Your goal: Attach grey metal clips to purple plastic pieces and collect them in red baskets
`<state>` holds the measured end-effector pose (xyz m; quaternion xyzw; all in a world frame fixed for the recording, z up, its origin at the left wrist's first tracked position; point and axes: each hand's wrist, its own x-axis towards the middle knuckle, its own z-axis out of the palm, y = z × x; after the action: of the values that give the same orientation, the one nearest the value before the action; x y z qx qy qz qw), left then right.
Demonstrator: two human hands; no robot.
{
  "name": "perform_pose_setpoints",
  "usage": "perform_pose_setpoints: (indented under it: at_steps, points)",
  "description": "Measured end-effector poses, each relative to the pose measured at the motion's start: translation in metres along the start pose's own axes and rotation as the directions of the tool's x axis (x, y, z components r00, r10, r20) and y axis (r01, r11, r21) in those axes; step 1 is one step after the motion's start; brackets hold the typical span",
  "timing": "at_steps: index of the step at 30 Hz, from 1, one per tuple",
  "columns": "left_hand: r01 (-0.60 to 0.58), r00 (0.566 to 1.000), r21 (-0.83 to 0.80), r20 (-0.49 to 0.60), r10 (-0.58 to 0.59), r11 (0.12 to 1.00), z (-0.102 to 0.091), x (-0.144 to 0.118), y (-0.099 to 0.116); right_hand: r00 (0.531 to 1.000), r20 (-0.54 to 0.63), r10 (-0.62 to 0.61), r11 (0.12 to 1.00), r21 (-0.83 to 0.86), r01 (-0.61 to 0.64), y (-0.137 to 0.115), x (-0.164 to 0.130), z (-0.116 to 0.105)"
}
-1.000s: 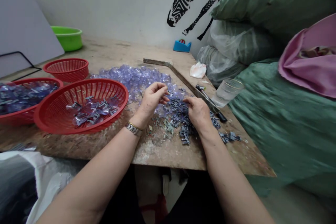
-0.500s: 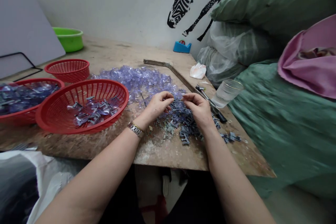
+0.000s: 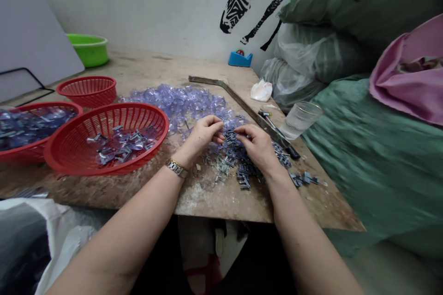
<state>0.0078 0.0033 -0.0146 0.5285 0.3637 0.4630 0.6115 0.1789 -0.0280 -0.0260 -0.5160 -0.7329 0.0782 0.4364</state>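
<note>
My left hand [image 3: 203, 134], with a metal watch [image 3: 176, 168] on its wrist, has its thumb and fingers curled together at the near edge of a heap of clear purplish plastic pieces [image 3: 183, 101]. What it pinches, if anything, is too small to make out. Across a small gap, my right hand [image 3: 258, 146] bends its thumb and forefinger together above a pile of small dark grey plastic parts [image 3: 245, 170]. Any piece between those fingertips is not clear. Pale green scraps [image 3: 221, 170] lie below and between the hands.
Left of my hands stands a red basket [image 3: 69, 159] holding clear pieces with grey parts, beside a fuller red basket [image 3: 38, 145]. A bent metal bar [image 3: 238, 100] lies behind my right hand, near a glass [image 3: 300, 120]. Green sacks [image 3: 377, 147] crowd the table's right side.
Both hands have shifted slightly left, and the left one has risen a little, its fingers more curled. The view has also moved slightly. The baskets and heaps look the same.
</note>
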Motion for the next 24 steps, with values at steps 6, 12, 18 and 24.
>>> perform_pose_setpoints:
  at_steps: [6,12,18,24]
  points:
    - [0.005,0.997,-0.066,-0.071,-0.010,0.998,-0.002,0.001,0.002,0.976,0.210,-0.059,0.933,-0.336,0.128,0.006,-0.004,0.003]
    - [0.016,0.998,-0.025,-0.065,-0.017,1.000,-0.002,0.000,0.002,0.947,0.319,0.022,0.878,-0.459,0.135,0.001,-0.005,-0.001]
    - [0.022,0.998,-0.017,-0.066,-0.023,1.000,-0.002,0.000,0.002,0.928,0.364,0.073,0.860,-0.495,0.126,-0.002,-0.003,-0.004]
    - [0.044,0.996,0.008,-0.072,-0.043,0.999,-0.001,-0.001,0.004,0.923,0.367,0.114,0.862,-0.498,0.092,-0.005,-0.004,-0.004]
